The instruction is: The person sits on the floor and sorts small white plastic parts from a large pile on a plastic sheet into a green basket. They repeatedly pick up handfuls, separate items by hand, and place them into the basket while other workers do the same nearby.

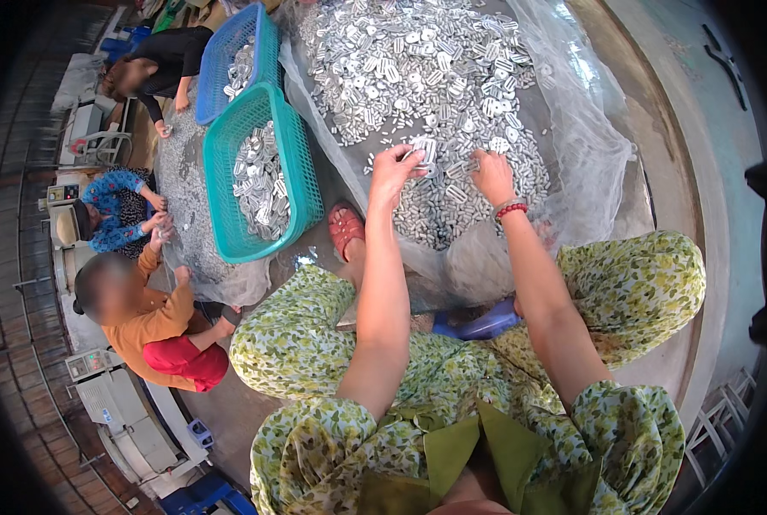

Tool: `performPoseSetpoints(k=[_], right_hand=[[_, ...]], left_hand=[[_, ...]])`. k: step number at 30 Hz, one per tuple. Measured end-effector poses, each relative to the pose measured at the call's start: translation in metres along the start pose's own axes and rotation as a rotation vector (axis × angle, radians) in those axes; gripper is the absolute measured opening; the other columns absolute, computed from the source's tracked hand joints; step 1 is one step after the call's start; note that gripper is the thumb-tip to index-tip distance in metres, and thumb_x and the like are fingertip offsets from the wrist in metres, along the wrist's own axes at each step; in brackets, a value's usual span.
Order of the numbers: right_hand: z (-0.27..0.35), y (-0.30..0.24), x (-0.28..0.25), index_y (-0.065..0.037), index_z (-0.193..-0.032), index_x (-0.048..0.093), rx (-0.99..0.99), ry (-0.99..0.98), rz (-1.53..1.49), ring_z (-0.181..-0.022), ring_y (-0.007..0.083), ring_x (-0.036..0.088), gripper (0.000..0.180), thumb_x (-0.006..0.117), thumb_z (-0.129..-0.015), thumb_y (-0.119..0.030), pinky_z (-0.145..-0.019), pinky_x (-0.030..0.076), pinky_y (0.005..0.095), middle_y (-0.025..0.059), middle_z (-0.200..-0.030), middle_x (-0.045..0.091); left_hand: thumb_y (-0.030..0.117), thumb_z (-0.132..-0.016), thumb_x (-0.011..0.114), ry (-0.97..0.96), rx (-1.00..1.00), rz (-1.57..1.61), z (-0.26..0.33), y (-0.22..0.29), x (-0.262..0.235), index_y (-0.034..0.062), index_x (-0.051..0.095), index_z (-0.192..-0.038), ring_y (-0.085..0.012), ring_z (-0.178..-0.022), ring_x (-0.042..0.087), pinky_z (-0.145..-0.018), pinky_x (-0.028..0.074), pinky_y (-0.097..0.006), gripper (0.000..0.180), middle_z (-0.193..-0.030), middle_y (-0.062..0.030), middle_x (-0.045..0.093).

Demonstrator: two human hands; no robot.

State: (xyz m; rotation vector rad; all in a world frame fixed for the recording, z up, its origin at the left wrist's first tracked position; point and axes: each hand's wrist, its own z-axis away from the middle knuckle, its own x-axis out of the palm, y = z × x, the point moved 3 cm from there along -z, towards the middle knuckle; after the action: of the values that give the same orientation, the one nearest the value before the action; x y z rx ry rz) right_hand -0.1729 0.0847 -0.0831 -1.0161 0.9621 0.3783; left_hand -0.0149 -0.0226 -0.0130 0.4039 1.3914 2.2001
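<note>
My left hand [392, 178] is closed in a pinch on a slotted silver metal piece [425, 154], held just above the near part of a heap. The heap is made of loose silver metal parts [418, 64]: flat slotted plates, round discs and many small slugs. To the right, my right hand [493, 178], with a red bead bracelet at the wrist, reaches down to the heap with its fingers drawn together. What those fingers hold, if anything, is too small to make out. Translucent plastic sheeting [585, 154] lies under and around the parts.
Left of the heap stand a turquoise plastic basket [311, 184] and a blue basket [270, 51], both holding metal plates. Three people work around another heap of small parts [184, 172] further left. Machines [130, 421] line the left side. A blue stool [486, 323] is beneath me.
</note>
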Motion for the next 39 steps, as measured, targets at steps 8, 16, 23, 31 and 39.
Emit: performPoseSetpoints(k=[8, 16, 23, 31, 39], right_hand=[[-0.014, 0.021, 0.001, -0.002, -0.075, 0.062, 0.148, -0.065, -0.570, -0.072, 0.0221, 0.057, 0.022, 0.074, -0.063, -0.016, -0.065, 0.046, 0.0323, 0.0090, -0.073, 0.058], [0.001, -0.004, -0.034, -0.003, -0.104, 0.053, 0.324, -0.405, -1.856, -0.064, 0.0146, 0.053, 0.032, 0.059, -0.083, -0.026, -0.055, 0.043, 0.0254, 0.0038, -0.079, 0.056], [0.002, -0.003, -0.044, -0.009, -0.083, 0.051, 0.307, -0.441, -1.733, -0.061, 0.0136, 0.050, 0.024, 0.055, -0.084, -0.033, -0.050, 0.038, 0.0257, 0.0039, -0.074, 0.053], [-0.013, -0.003, 0.013, -0.006, -0.113, 0.045, -0.368, 0.118, -0.551, -0.081, 0.0299, 0.055, 0.035, 0.051, -0.083, -0.022, -0.069, 0.044, 0.0394, 0.0155, -0.088, 0.056], [0.005, -0.015, 0.006, -0.009, -0.103, 0.056, -0.288, 0.057, 0.028, -0.079, 0.0341, 0.055, 0.029, 0.062, -0.076, -0.018, -0.068, 0.044, 0.0404, 0.0184, -0.086, 0.056]], left_hand=[[0.023, -0.086, 0.055, -0.155, 0.097, 0.900, 0.012, -0.012, -0.009, 0.0037, 0.049, -0.113, -0.0257, -0.084, 0.062, -0.065, 0.056, -0.033, 0.035, -0.095, -0.0120, 0.061], [0.023, -0.083, 0.057, -0.605, 0.094, 1.704, 0.002, -0.013, -0.001, 0.0033, 0.050, -0.105, -0.0140, -0.060, 0.043, -0.047, 0.044, -0.024, 0.031, -0.069, -0.0038, 0.038], [0.017, -0.080, 0.058, -0.087, -0.065, 1.481, 0.011, -0.002, 0.019, 0.0019, 0.054, -0.099, -0.0168, -0.065, 0.052, -0.047, 0.045, -0.025, 0.024, -0.076, -0.0029, 0.051], [0.031, -0.072, 0.068, 0.356, -0.161, 0.059, -0.021, -0.059, -0.019, 0.0053, 0.060, -0.094, -0.0135, -0.059, 0.051, -0.047, 0.040, -0.027, 0.035, -0.071, -0.0005, 0.055], [0.032, -0.066, 0.072, 0.388, -0.024, -0.618, -0.019, -0.071, 0.010, 0.0031, 0.060, -0.091, -0.0342, -0.086, 0.059, -0.074, 0.047, -0.043, 0.040, -0.089, -0.0192, 0.062]])
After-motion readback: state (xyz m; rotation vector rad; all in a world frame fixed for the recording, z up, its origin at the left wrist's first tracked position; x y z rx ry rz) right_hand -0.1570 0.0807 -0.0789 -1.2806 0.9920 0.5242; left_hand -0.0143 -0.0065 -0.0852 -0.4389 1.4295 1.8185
